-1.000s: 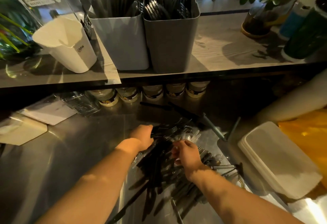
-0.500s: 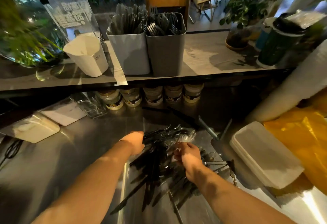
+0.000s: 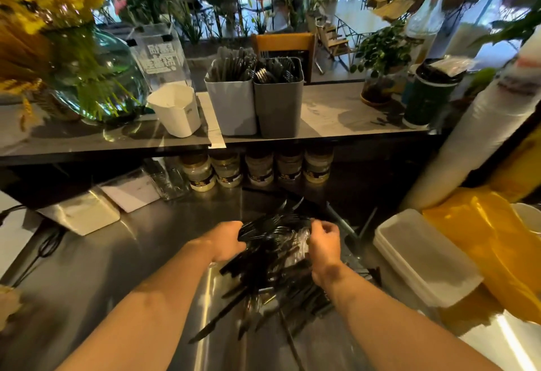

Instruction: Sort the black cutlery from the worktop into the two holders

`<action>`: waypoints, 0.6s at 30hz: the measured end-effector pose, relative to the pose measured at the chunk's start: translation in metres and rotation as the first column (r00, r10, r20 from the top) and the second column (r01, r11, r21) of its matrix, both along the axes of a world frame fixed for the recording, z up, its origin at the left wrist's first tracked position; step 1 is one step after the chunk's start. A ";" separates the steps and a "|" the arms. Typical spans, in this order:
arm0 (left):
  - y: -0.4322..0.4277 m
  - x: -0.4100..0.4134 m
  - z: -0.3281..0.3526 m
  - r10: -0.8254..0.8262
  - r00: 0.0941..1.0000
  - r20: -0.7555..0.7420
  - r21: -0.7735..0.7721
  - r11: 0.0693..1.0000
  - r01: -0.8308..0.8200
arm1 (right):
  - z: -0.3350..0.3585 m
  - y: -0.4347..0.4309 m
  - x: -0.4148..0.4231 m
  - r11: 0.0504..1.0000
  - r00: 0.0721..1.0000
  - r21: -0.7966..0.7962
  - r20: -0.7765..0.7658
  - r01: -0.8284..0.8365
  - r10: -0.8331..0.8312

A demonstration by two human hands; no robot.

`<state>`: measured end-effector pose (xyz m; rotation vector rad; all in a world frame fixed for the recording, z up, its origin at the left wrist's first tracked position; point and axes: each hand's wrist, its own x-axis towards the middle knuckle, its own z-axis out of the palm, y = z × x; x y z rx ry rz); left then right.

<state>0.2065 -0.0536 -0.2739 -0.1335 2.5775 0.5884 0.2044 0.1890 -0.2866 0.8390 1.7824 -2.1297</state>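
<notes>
Our left hand point(image 3: 227, 240) and right hand point(image 3: 323, 243) both curl round one bundle of black plastic forks point(image 3: 272, 224), held just above the loose black cutlery pile point(image 3: 263, 297) on the steel worktop point(image 3: 131, 253). The pile is below and in front of the dark grey square plastic holder point(image 3: 278, 107). The light grey square plastic holder point(image 3: 234, 107) touches its left side. Both are stocked with cutlery.
</notes>
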 end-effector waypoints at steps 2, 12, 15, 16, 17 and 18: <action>0.009 0.008 0.009 0.001 0.999 -0.043 0.044 0.999 0.000 | 0.017 0.006 -0.010 0.999 0.993 0.026 -0.115 0.021 -0.018; 0.059 0.030 0.058 0.041 0.983 -0.178 0.185 0.983 -0.007 | 0.101 0.014 -0.027 0.939 0.931 0.236 -0.207 -0.249 0.299; 0.066 0.035 0.072 0.032 0.980 -0.196 0.210 0.978 0.010 | 0.113 0.012 -0.014 0.905 0.895 0.260 -0.210 -0.337 0.394; 0.068 0.037 0.076 0.028 0.979 -0.201 0.211 0.977 0.015 | 0.119 0.012 -0.010 0.892 0.874 0.266 -0.232 -0.366 0.427; 0.069 0.040 0.079 0.033 0.981 -0.190 0.216 0.976 0.009 | 0.124 0.012 -0.005 0.881 0.854 0.263 -0.251 -0.394 0.457; 0.071 0.042 0.082 0.042 0.983 -0.178 0.228 0.974 -0.001 | 0.129 0.013 -0.002 0.872 0.837 0.259 -0.266 -0.416 0.478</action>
